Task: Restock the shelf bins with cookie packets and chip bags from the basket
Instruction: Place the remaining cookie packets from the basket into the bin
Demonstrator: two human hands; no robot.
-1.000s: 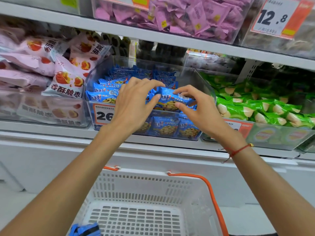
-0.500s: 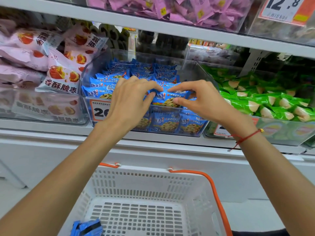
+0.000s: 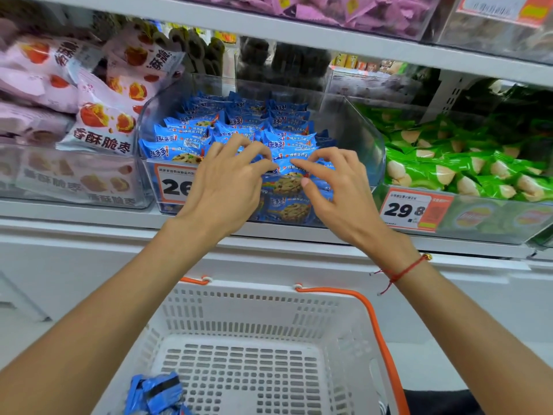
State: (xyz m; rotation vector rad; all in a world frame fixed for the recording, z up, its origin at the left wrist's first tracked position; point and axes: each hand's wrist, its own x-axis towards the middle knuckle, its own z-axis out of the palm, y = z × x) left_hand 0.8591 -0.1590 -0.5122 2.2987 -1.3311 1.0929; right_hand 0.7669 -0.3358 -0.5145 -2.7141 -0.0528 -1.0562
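A white slotted basket [image 3: 239,307] with an orange handle [image 3: 380,330] is sitting nearest the camera, a few blue cookie packets [image 3: 155,393] lying in its near left corner. Above it, two bare forearms are reaching up to the shelf [image 3: 89,217]; a red string bracelet [image 3: 402,271] is circling the right wrist. The left hand [image 3: 224,187] is hovering at the front rim of the clear middle bin [image 3: 359,139], its fingers bent and fingertips touching the top blue packets there. The right hand [image 3: 338,193] is meeting it from the other side, forefinger and thumb curled in a narrow pinch at a blue packet [image 3: 287,169] on the front row; whether it is truly gripping it cannot be told. The bin is holding rows of the same blue cookie packets. Pink-and-white bags [image 3: 98,115] are filling the bin to the left, green chip bags [image 3: 449,163] the bin to the right. Farther up, pink packets [image 3: 344,10] are sitting on the upper shelf.
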